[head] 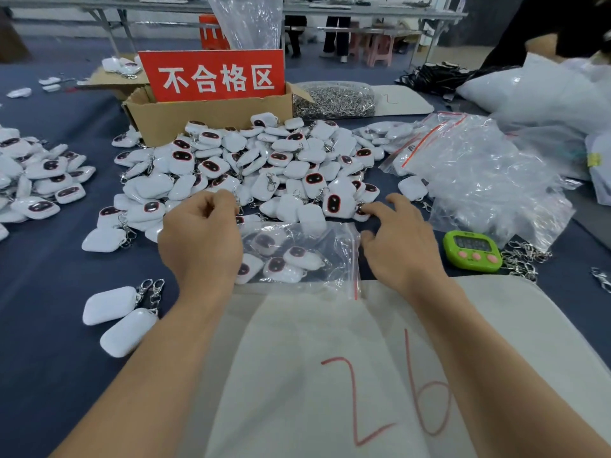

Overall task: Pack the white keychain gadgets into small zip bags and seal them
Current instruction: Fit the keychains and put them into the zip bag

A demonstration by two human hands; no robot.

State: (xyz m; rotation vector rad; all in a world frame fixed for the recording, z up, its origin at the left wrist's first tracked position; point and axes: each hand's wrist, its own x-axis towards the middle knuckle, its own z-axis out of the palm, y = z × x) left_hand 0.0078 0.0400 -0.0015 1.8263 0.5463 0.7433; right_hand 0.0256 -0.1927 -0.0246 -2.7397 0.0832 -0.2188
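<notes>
Curled tight, the left hand (201, 236) sat at the left edge of a clear zip bag (330, 239); whether it pinched the bag or a clasp could not be told, as the fingers hid it. The right hand (400, 246) was loose and spread at the bag's red-striped mouth, its index fingertip touching one white gadget (361, 213) at the edge of the big pile (264, 160). Several gadgets lay inside the bag already.

The bag rested on a dark blue table cover (49, 292), just beyond a white cloth (314, 358) marked 26 in red. A cardboard box (185, 117) with a red sign (215, 77) stood behind the pile. Right of the pile lay a heap of empty bags (479, 180), with a green timer (472, 251) near it. Folding tables (363, 11) and pink stools (380, 47) filled the room behind.
</notes>
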